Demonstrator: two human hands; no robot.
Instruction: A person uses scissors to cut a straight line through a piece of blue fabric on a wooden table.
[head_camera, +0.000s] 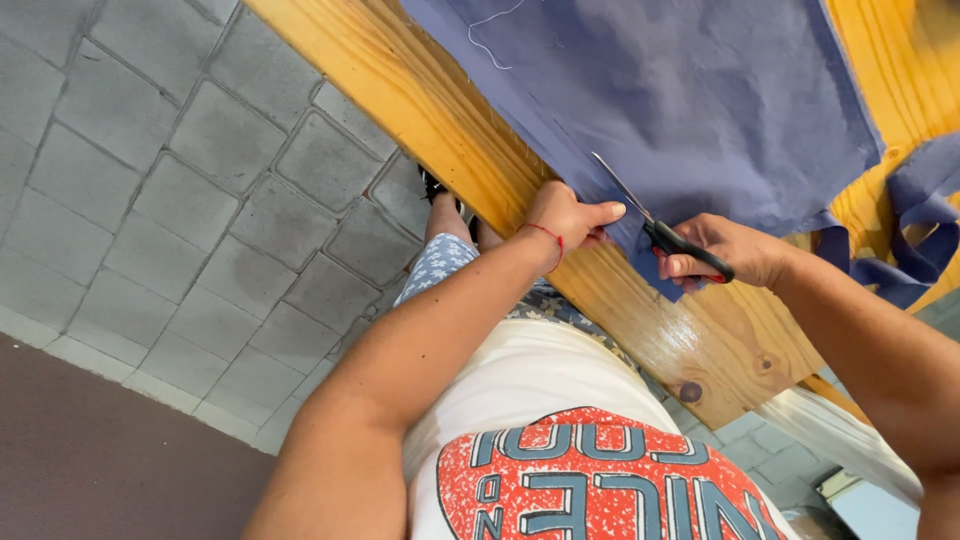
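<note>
Here a person stands at a wooden tabletop (470, 130) and looks down at two bare hands. A big piece of blue-purple cloth (690, 90) lies flat on the yellow wood. Its near edge reaches the rim of the tabletop, right where the hands are.

The right hand (725, 250) holds a pair of scissors (655, 225). Its fingers (690, 268) are curled shut around the black handles, and a bit of red shows there too. The thin silver blades point up and away from the person, onto the cloth. The blades look only a little bit apart. They sit at the near edge of the cloth.

The left hand (570, 215) rests on the rim of the tabletop, just beside the scissors. Its thumb sticks out toward the blades, and it presses on the edge of the cloth. The other fingers are bent down over the wood. I cannot tell if they pinch the cloth underneath. A thin red string (548, 238) goes around the left wrist.

A loose white thread (485, 35) lies on the cloth, far up near the top. On the right, long strips of the same blue cloth (915, 225) curl on the wood and hang over it.

The person wears a white shirt (560, 430) with a red and blue print. Below the tabletop is a floor (180, 200) of grey stone blocks.
</note>
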